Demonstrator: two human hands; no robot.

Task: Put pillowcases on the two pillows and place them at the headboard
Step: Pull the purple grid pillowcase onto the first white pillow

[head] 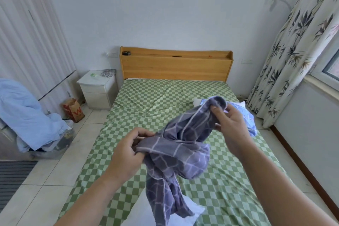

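Pillowcase: grey-purple, thin pale grid lines. Bed sheet: green/white checkerboard. Headboard: honey-yellow wood. Pillow on the right side of the bed: light blue over white. Curtain: cream, dark bamboo-leaf print. Nightstand: white. Paper bag: brown, red lettering.

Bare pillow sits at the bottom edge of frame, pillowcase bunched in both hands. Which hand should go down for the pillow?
Probably left. The left hand grips the pillowcase low, nearer the white pillow. The right hand holds the raised end farther up.
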